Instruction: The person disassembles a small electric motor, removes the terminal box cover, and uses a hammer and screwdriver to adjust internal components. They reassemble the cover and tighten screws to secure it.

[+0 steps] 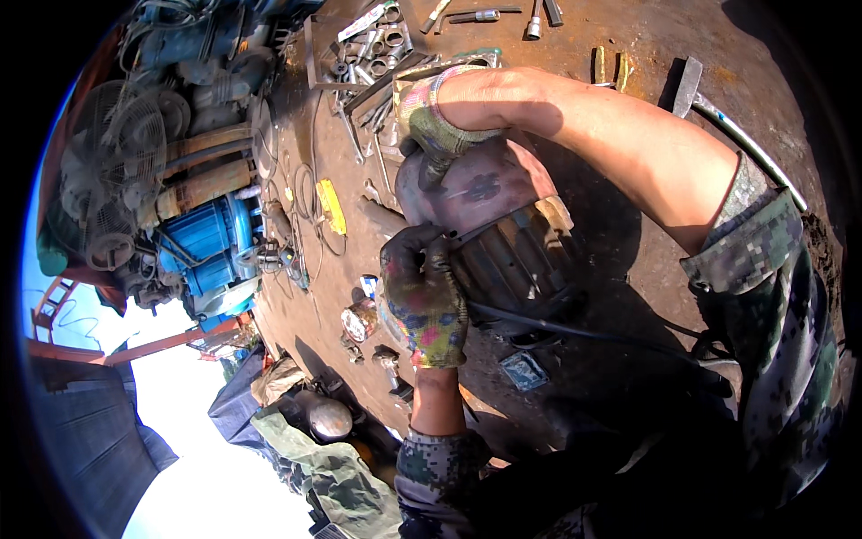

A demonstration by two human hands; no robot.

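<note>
An electric motor (512, 256) with a ribbed, rusty housing lies on the brown work surface, its rounded reddish-grey end cover (485, 184) toward the top of the picture. My left hand (422, 292), in a stained patterned glove, is closed at the cover's edge beside a small hole. Its thumb and forefinger come together there, and whatever they pinch is too small to make out. My right hand (435, 130), gloved too, reaches across from the right with its fingers bent down over the far side of the end cover. A black cable (575, 331) runs from the motor to the right.
Sockets fill a metal tray (373, 49) at the top, with wrenches (352, 135) beside it. A hammer (687, 88) lies upper right. Left of the motor are a yellow tool (330, 207) and a round tin (359, 321). Blue motors (202, 247) and fan guards stand far left.
</note>
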